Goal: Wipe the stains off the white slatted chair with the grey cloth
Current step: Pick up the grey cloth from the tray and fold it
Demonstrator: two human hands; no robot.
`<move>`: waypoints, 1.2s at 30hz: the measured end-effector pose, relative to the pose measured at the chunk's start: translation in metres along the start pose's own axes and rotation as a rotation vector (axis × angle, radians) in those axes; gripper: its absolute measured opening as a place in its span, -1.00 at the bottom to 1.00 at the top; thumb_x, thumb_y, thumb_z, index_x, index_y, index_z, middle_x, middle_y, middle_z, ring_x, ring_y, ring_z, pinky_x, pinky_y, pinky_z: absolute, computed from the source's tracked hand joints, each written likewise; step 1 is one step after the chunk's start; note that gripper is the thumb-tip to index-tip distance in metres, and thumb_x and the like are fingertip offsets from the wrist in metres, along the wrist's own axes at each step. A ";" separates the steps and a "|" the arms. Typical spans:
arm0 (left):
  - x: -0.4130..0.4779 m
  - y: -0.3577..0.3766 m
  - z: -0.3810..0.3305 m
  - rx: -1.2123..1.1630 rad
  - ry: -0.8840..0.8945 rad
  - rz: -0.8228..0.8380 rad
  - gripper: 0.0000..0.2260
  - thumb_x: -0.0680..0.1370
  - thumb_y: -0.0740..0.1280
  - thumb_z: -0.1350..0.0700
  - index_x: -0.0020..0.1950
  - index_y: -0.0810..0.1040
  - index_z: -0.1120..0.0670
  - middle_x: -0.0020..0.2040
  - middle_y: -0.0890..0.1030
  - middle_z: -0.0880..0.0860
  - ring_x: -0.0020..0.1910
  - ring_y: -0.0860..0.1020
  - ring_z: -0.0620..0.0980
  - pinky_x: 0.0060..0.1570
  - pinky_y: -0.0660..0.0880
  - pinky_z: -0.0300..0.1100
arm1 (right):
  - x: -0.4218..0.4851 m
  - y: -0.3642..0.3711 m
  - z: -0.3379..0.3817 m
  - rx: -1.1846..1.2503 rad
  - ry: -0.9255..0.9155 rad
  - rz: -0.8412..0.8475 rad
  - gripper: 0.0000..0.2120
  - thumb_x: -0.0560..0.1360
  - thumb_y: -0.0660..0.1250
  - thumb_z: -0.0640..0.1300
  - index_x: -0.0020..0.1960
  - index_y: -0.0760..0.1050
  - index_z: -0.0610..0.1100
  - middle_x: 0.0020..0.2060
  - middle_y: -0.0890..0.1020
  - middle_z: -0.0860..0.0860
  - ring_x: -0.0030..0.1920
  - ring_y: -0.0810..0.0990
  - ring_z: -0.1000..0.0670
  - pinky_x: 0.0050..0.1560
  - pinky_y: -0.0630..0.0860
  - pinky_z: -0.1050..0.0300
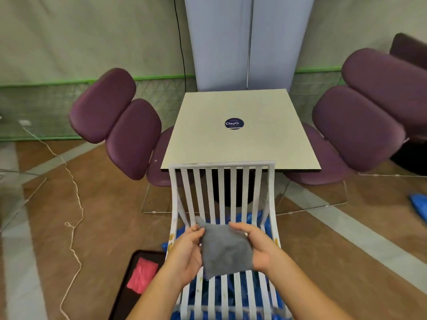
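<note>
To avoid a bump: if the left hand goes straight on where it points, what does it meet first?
The left hand points forward-right: likely the grey cloth it grips, then the right hand; depth to the white slatted chair is unclear.

Grey cloth (225,250) blankets the middle slats of the white slatted chair (221,188) and the right hand (258,245)'s fingers underneath. The seat front runs off the bottom edge. Black tray (122,303) disappears under the left arm (164,294). The right-side purple chair (360,125) is cropped and smeared, and the small print on the sticker (234,123) is unreadable
</note>
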State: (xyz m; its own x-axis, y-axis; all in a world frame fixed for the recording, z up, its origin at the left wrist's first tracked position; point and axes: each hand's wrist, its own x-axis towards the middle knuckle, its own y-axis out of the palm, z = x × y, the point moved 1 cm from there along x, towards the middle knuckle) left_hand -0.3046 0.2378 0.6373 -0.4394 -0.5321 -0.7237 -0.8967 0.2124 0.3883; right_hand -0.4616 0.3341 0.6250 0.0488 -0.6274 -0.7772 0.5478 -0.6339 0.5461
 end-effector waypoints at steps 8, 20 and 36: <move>0.001 -0.024 0.012 0.107 -0.379 0.076 -0.58 0.54 0.46 0.20 0.36 0.51 0.30 0.32 0.56 0.33 0.29 0.55 0.34 0.28 0.48 0.25 | 0.006 -0.011 -0.015 -0.223 0.050 -0.108 -0.53 0.37 0.53 -0.25 0.26 0.57 -0.23 0.14 0.65 -0.29 0.18 0.62 -0.30 0.30 0.46 -0.29; -0.025 -0.033 -0.127 0.317 0.330 0.290 -0.80 0.56 0.32 0.39 0.15 0.62 0.28 0.07 0.69 0.24 0.02 0.68 0.12 -0.10 0.65 -0.07 | -0.028 0.114 0.035 -0.424 -0.644 0.036 -0.82 0.59 0.27 -0.36 0.13 0.60 -0.35 0.10 0.66 -0.29 0.13 0.66 -0.22 0.18 0.59 -0.11; -0.001 -0.119 -0.178 0.333 0.307 0.272 -0.75 0.61 0.15 0.38 -0.05 0.60 0.19 -0.21 0.55 0.15 -0.28 0.47 0.01 -0.35 0.42 -0.18 | 0.024 0.195 -0.013 -0.517 -0.678 -0.133 -0.64 0.62 0.19 -0.35 -0.15 0.71 -0.14 0.09 0.69 -0.14 0.15 0.64 -0.18 0.01 0.64 -0.04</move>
State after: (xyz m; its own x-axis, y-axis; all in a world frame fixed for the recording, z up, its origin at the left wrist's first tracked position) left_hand -0.1886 0.0672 0.6931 -0.6676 -0.6265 -0.4022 -0.7426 0.5986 0.3004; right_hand -0.3431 0.2013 0.7086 -0.4618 -0.8012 -0.3806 0.8328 -0.5393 0.1250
